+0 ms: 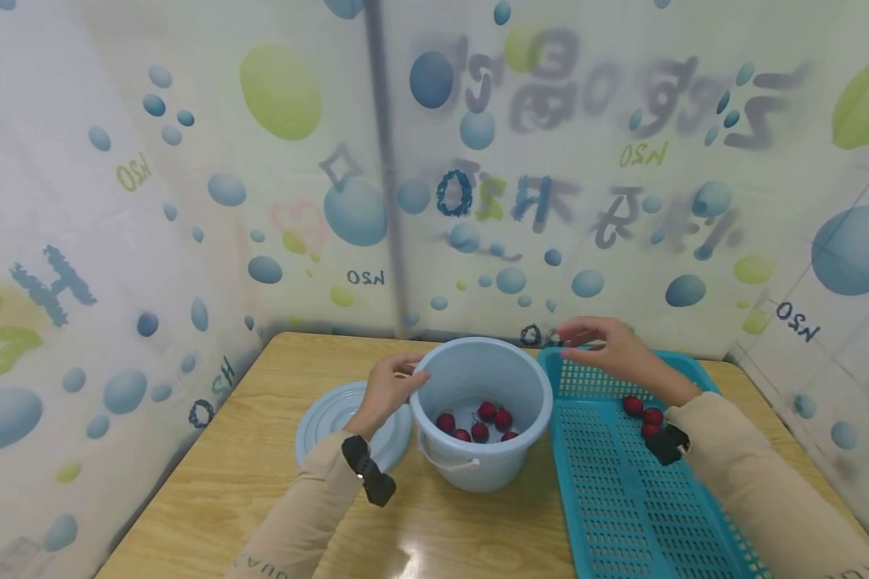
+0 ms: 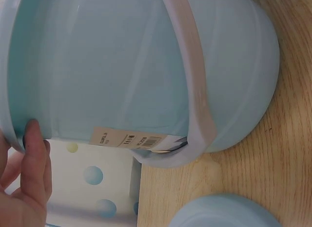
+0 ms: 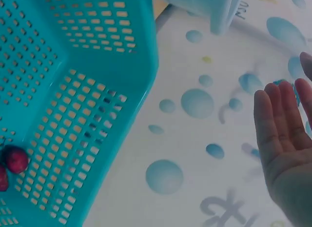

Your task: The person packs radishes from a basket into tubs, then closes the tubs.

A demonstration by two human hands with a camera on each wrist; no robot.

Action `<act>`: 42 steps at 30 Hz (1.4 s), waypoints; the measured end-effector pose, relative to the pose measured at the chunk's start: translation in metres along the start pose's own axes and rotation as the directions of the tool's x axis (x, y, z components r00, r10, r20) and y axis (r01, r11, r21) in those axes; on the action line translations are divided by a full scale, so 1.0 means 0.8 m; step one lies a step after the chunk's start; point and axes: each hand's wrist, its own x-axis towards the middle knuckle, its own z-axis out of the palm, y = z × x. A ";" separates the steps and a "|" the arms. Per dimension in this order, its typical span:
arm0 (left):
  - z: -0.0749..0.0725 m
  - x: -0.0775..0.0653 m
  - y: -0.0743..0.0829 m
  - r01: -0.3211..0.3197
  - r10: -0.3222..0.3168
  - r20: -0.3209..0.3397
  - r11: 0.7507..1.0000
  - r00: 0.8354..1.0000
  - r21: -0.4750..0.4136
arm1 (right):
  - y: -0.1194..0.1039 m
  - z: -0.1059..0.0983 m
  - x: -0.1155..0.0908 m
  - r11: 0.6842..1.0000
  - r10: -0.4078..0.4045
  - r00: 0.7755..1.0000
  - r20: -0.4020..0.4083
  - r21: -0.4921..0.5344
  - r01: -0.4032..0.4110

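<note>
A pale blue bucket (image 1: 481,474) with a white handle (image 1: 455,465) stands on the table, several small dark-red round fruits (image 1: 480,433) lying on its bottom. At its left rim my left hand (image 1: 387,390) holds the edge; in the left wrist view the fingers (image 2: 36,158) of that hand curl at the lip. My right hand (image 1: 611,350) hovers above the far end of a turquoise perforated basket (image 1: 608,474), fingers apart, with nothing held. More red fruits (image 1: 632,405) sit in the basket by my right wrist, partly hidden by the sleeve.
A round pale blue lid (image 1: 326,414) lies left of the bucket, partly behind my left forearm. The wooden table (image 1: 210,482) ends against a patterned curtain (image 1: 290,241) at the back and sides. The basket stands close beside the bucket's right side.
</note>
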 end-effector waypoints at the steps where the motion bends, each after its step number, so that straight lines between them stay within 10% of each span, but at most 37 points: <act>1: 0.000 0.000 0.000 0.001 -0.001 0.000 1.000 1.000 0.000 | 0.003 -0.003 -0.004 1.000 0.002 1.000 -0.009 -0.010 -0.002; 18: 0.001 0.001 -0.001 0.001 -0.001 -0.008 1.000 1.000 0.000 | 0.092 -0.018 -0.072 0.984 0.176 0.971 -0.164 0.036 -0.172; 26: 0.001 0.001 -0.001 -0.004 0.005 -0.012 1.000 1.000 0.001 | 0.246 0.001 -0.093 0.923 0.353 0.901 -0.251 -0.067 -0.380; 30: 0.001 0.001 -0.001 -0.005 0.005 -0.011 1.000 1.000 0.001 | 0.296 0.010 -0.106 0.931 0.331 0.905 -0.268 -0.064 -0.359; 35: 0.000 0.001 -0.001 -0.006 0.006 -0.007 1.000 1.000 0.000 | 0.286 0.014 -0.119 0.906 0.379 0.894 -0.238 -0.101 -0.411; 42: 0.000 0.001 -0.002 -0.004 0.004 -0.004 1.000 1.000 0.000 | 0.200 0.011 -0.133 0.894 0.438 0.879 -0.189 -0.010 -0.448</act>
